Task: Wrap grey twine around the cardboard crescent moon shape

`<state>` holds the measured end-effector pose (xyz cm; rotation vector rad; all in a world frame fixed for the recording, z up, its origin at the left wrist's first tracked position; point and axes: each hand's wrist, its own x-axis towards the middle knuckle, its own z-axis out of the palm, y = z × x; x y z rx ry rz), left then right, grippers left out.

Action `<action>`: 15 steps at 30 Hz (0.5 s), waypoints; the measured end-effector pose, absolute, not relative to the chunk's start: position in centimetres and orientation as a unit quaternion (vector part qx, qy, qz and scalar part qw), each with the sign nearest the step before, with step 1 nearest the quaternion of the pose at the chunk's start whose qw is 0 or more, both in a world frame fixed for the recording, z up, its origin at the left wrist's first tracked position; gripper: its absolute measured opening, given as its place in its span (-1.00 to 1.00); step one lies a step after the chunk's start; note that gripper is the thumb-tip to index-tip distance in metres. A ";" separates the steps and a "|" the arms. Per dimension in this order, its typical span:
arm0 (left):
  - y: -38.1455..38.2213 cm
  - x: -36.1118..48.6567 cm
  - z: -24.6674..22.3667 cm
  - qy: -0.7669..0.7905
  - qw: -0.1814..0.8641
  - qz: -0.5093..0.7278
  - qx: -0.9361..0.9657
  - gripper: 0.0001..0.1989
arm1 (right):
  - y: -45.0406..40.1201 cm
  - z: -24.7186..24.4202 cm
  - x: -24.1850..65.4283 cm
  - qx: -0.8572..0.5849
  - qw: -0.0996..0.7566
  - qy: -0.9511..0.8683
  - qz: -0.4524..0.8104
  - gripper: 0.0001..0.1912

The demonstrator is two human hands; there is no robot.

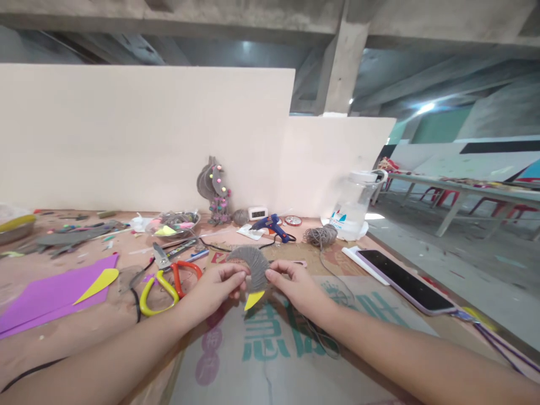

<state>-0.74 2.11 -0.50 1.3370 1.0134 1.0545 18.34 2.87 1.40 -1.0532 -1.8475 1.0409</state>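
Yarn-wrapped crescent being held over a cardboard sheet

In the head view, the left hand is pinching the crescent's left side between thumb and fingers, while the right hand is pinching its right side, thumb pressing against the wrapping. A yellow tip is pointing down toward the person, and the crescent is hanging above the cardboard's far part.

Along the table's far edge, a bowl is holding a jumble of small grey, pink and yellow-green bits. At the far left corner, a metal bowl is carrying something yellow — too cut off to identify. Toward the far right corner, a translucent jug is standing upright; its contents are unclear. A bundle of grey yarn is lying just beside it, loose strands trailing toward the right hand.

Scissors are lying left of the cardboard, and a phone is resting along the table's right edge.
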 end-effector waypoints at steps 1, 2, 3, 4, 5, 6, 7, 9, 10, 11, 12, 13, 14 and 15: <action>2.1 -0.7 -0.5 0.428 0.540 0.441 0.575 -0.74 | 2.8 1.5 18.3 -0.412 0.378 -0.723 0.406 -0.76; 2.1 -0.7 -0.5 0.428 0.533 0.435 0.586 -0.72 | 2.8 1.5 18.3 -0.412 0.380 -0.722 0.406 -0.76; 2.0 -0.7 -0.5 0.428 0.528 0.432 0.593 -0.70 | 2.8 1.5 18.3 -0.412 0.380 -0.722 0.405 -0.76; 2.0 -0.7 -0.4 0.429 0.526 0.430 0.596 -0.68 | 2.8 1.5 18.3 -0.414 0.380 -0.723 0.402 -0.76; 2.0 -0.8 -0.4 0.428 0.526 0.431 0.595 -0.66 | 2.9 1.5 18.3 -0.415 0.379 -0.726 0.397 -0.76; 1.9 -0.8 -0.4 0.426 0.526 0.434 0.594 -0.65 | 2.9 1.4 18.3 -0.415 0.376 -0.729 0.393 -0.76; 2.0 -0.9 -0.3 0.421 0.526 0.434 0.598 -0.65 | 2.9 1.4 18.4 -0.415 0.373 -0.731 0.393 -0.76; 2.0 -1.1 -0.3 0.410 0.511 0.426 0.624 -0.67 | 2.9 1.2 18.4 -0.412 0.363 -0.732 0.404 -0.75; 2.1 -1.2 -0.3 0.407 0.500 0.417 0.641 -0.67 | 3.0 1.1 18.4 -0.408 0.357 -0.732 0.413 -0.75; 2.2 -1.3 -0.3 0.407 0.491 0.415 0.649 -0.68 | 3.0 1.1 18.4 -0.404 0.354 -0.732 0.419 -0.75; 2.2 -1.3 -0.4 0.406 0.487 0.411 0.654 -0.69 | 3.0 1.0 18.3 -0.401 0.353 -0.734 0.420 -0.75; 2.2 -1.4 -0.4 0.406 0.486 0.410 0.656 -0.71 | 3.0 1.0 18.3 -0.399 0.352 -0.737 0.417 -0.75; 2.2 -1.4 -0.4 0.406 0.487 0.408 0.657 -0.74 | 3.0 1.0 18.3 -0.399 0.353 -0.740 0.411 -0.75; 2.2 -1.4 -0.4 0.406 0.488 0.406 0.657 -0.75 | 3.0 1.0 18.3 -0.402 0.353 -0.742 0.405 -0.75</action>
